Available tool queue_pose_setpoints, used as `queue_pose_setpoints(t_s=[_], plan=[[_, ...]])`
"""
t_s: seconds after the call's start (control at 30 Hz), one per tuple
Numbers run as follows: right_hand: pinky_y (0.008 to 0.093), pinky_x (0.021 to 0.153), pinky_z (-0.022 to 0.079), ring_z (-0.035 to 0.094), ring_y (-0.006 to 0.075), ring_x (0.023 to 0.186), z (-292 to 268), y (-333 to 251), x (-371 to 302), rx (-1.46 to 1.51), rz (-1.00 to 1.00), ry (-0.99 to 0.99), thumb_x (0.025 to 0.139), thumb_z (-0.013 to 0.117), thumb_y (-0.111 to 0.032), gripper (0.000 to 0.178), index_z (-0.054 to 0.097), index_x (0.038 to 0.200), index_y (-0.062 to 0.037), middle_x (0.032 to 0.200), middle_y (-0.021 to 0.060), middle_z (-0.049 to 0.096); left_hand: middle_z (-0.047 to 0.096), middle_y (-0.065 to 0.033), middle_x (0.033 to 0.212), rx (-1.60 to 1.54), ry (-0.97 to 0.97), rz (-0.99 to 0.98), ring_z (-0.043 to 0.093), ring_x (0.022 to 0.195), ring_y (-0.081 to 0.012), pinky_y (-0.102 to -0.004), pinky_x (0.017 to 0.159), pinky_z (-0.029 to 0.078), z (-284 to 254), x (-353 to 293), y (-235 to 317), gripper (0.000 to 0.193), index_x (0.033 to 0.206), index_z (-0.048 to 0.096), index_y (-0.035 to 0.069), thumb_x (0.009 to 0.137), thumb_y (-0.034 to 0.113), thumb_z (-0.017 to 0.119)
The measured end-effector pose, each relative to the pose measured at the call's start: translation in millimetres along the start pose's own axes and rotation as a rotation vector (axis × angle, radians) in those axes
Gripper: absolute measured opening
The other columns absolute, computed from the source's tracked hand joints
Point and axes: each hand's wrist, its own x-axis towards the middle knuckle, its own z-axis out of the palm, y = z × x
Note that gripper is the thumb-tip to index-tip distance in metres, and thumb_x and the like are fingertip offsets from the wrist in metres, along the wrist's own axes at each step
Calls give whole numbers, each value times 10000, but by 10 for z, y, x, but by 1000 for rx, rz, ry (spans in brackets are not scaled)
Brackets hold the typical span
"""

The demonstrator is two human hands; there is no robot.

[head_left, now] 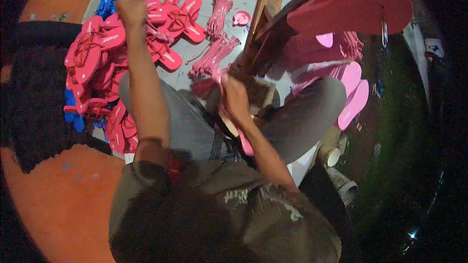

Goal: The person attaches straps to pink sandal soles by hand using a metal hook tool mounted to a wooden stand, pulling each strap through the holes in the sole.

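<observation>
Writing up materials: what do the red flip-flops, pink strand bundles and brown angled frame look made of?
Red flip-flops: probably foam rubber, mostly matte; thick, evenly coloured soles.
Pink strand bundles: likely soft plastic or rubber, slightly shiny; pale highlights along thin strands.
Brown angled frame: apparently wood; brown tone, flat board-like faces; finish unclear.

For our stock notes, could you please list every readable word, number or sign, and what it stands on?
Red sandals: pale printed lettering, wording withheld; small round marks, too small to read.
Pink sole at right: faint mark, too small to read.
Dark shirt: pale marks, too blurred to confirm as letters.
</observation>
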Motion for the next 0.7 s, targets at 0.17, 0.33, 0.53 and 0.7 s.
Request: queue_pose_setpoints(t_s=[0.17, 0.33, 0.53, 0.7], plan=[[282, 633, 399, 504, 184, 615, 436, 1031, 571, -837, -447, 223, 856, 431, -285, 288, 544, 847, -20, 695, 91, 531, 402, 7, 477, -357, -383, -243, 377, 408, -76, -239, 388, 296, 195, -614, 465, 341, 672, 471, 64, 816, 370, 513], [259, 699, 403, 531, 169, 731, 191, 580, 517, 117, -28, 34, 838, 477, -292, 337, 541, 1041, -31, 868, 89, 590, 449, -5, 527, -396, -768, -275, 401, 453, -71, -238, 409, 310, 264, -1015, 688, 354, 712, 488, 41, 814, 378, 524], [261, 689, 415, 512, 123, 774, -342, -280, 541, 174, -37, 31, 817, 533, -248, 385, 480, 1116, -10, 870, 59, 585, 570, -87, 710, -298, -981, -75, 513, 628, -143, -294, 578, 407, 629, -1396, 847, 309, 840, 559, -17, 824, 289, 522], [306, 727, 447, 578, 180, 791, -509, -525, 619, 79, 0, 3, 812, 513, -186, 280, 487, 1037, -22, 868, 134, 589, 515, 5, 675, -563, -1144, -259, 463, 594, -69, -210, 509, 358, 686, -1377, 870, 223, 814, 538, 14, 826, 237, 531]])
